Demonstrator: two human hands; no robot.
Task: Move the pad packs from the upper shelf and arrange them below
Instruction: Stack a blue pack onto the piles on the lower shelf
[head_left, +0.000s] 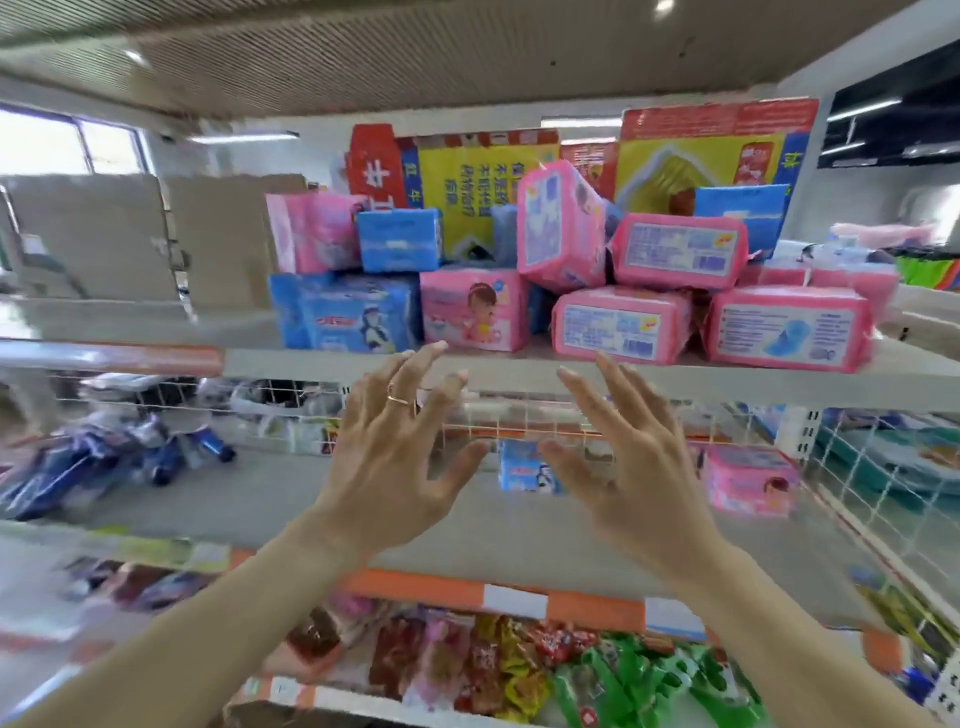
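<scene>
- Presently nothing is held: the left hand (395, 457) and right hand (623, 462) are raised with fingers spread, just below the upper shelf (675, 382) edge.
- The pad packs (680, 249) are heaped at 12 o'clock of the hands (several tilted); a blue pack (524, 467) and a pink pack (750, 480) are already stood on the lower shelf (291, 499).
- Light, soft, slippery film wraps are to be expected; the girl-print pack (475, 309) would best be clasped by its side faces.
</scene>
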